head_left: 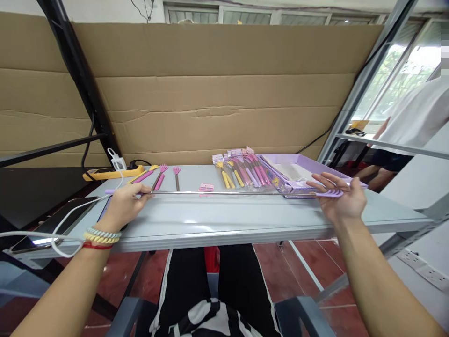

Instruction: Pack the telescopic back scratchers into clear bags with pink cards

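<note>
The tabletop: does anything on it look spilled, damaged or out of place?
Nothing looks spilled or visibly damaged. The white cable seems a bit untidy, looping loosely at the tabletop's left end, near the person's left hand, which holds a long metal rod.

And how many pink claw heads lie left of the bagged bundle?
2: one pink head beside a yellow head, another farther right. More may be hidden.

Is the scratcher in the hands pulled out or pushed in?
Pulled out: a long metal rod shows between the left hand and the purple claw at the right hand.
</note>
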Tool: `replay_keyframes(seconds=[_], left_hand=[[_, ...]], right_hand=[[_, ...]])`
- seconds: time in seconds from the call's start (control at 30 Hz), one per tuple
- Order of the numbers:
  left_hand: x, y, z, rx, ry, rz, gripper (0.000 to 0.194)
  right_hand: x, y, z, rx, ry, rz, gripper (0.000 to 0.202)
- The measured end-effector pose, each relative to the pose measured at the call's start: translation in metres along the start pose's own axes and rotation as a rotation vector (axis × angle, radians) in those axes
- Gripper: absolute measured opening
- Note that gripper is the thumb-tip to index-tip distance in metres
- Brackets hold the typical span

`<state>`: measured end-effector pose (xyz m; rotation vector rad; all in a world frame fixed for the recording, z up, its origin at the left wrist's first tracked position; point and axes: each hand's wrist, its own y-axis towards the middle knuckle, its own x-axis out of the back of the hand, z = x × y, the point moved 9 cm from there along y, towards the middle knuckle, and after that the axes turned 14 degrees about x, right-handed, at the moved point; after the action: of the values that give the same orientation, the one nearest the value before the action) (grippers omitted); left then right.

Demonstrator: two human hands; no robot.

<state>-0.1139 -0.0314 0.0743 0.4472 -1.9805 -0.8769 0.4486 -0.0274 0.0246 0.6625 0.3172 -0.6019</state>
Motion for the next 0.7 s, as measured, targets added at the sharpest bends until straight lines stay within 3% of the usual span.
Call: replay_keyframes(seconds=[0.07,0.13,0.27,0.3,0.37,0.43,0.53,0.6,0.7], left_hand=[[-0.009,-0.003,-0.02,-0.067,-0.015,0.056,0.014],[-0.024,-0.007,-0.05,-0.126,-0.019,0.109,0.014],[-0.06,-0.027,-0.128,-0.302,-0.014,0.163,0.014],[-0.066,-0.033,-0.144,-0.347,-0.034,0.171,0.014],[-0.073,-0.042,-0.163,-0.379,-0.086,0.186,0.012],[-0.074,-0.047,-0.166,-0.397,-0.096,0.189,0.011],[-0.065,-0.046,-0.149,-0.397,-0.006,0.175,0.014],[-0.052,-0.036,-0.127,-0.355,0.069,0.143,0.017],[-0.032,-0.016,-0.094,-0.306,0.207,0.109,0.022]], right_hand=[[-0.026,-0.012,-0.003,0.024,0.015,0.044,0.046],[-0.069,-0.037,-0.007,0.04,0.032,0.173,0.038],[-0.164,-0.121,-0.004,0.089,0.019,0.511,0.028],[-0.182,-0.142,-0.002,0.112,-0.028,0.606,0.028],[-0.202,-0.169,0.012,0.27,-0.176,0.668,0.031],[-0.206,-0.176,0.024,0.401,-0.292,0.666,0.037],[-0.186,-0.149,0.027,0.433,-0.394,0.576,0.041],[-0.155,-0.11,0.017,0.354,-0.46,0.453,0.039],[-0.09,-0.042,0.0,0.222,-0.541,0.23,0.038]])
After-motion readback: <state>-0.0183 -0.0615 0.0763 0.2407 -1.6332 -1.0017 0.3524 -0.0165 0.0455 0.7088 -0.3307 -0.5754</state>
